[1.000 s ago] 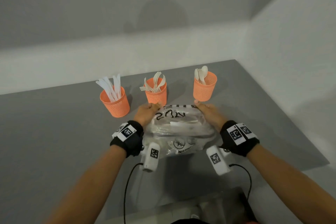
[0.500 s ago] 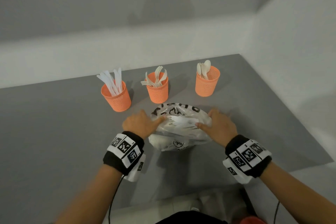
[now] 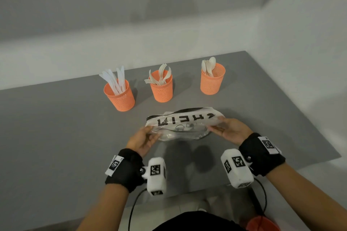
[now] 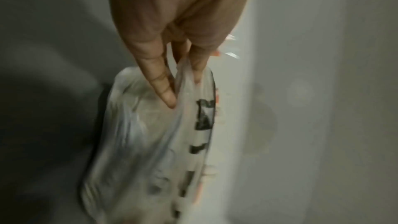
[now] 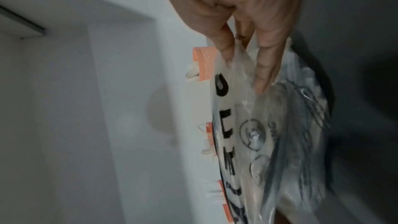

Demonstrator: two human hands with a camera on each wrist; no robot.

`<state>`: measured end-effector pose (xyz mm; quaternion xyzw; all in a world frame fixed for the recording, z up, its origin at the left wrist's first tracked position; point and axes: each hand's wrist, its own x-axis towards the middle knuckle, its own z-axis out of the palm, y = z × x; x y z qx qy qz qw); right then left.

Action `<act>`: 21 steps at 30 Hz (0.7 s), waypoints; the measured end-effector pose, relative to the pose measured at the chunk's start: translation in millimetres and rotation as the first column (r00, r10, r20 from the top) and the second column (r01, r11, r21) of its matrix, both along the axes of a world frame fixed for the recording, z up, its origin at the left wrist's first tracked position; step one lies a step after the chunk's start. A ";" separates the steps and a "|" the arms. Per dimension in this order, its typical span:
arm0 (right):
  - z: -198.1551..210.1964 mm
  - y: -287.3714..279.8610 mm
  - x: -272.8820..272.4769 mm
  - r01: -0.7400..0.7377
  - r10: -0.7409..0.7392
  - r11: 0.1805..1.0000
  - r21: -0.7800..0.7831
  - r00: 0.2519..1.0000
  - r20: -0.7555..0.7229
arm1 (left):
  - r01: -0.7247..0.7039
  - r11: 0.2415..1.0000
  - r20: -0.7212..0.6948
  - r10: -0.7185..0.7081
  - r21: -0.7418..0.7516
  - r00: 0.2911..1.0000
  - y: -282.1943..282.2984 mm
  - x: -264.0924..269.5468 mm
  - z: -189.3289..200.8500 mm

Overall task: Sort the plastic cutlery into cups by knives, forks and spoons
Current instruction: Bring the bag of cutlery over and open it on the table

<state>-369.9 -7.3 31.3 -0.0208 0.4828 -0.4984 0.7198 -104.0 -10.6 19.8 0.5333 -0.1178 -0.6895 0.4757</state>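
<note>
Three orange mesh cups stand in a row at the back of the grey table (image 3: 56, 127): the left cup (image 3: 120, 95) holds white knives, the middle cup (image 3: 161, 88) forks, the right cup (image 3: 212, 79) spoons. In front of them I hold a clear plastic bag (image 3: 185, 124) with black lettering just above the table. My left hand (image 3: 144, 137) pinches its left end (image 4: 183, 77) between thumb and fingers. My right hand (image 3: 225, 129) pinches its right end (image 5: 247, 64). What lies inside the bag is blurred.
The table's right edge (image 3: 300, 110) runs close to a white wall. A grey wall stands behind the cups. Black cables hang below both wrists at the table's near edge. A red-orange object (image 3: 262, 224) shows at the bottom right, off the table.
The bag has come up off the table and stretched out sideways. Both hands have turned palm-in and shifted from pressing on top of it to pinching its ends.
</note>
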 end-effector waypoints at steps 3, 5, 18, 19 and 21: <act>1.5 -1.6 5.4 0.019 -0.020 1.000 0.015 0.999 0.046 | -0.069 0.994 -0.239 0.087 0.079 0.967 -1.2 -1.9 3.2; 1.0 -0.3 10.3 -0.008 0.007 1.000 0.014 1.000 0.022 | -0.079 0.993 -0.283 0.100 0.087 0.954 -3.4 -8.7 8.3; -11.9 -24.6 30.9 0.232 -0.228 0.972 -0.044 0.970 0.081 | -0.048 0.996 -0.027 0.050 0.069 0.998 -25.6 -35.6 -7.8; -12.9 -26.1 31.2 0.206 -0.204 0.977 -0.061 0.978 0.039 | -0.047 0.995 0.030 0.044 0.084 0.999 -25.4 -36.7 -10.2; -14.5 -26.9 32.0 0.127 -0.139 0.987 -0.097 0.983 -0.119 | -0.039 0.995 0.137 0.026 0.093 0.990 -24.3 -41.6 -5.8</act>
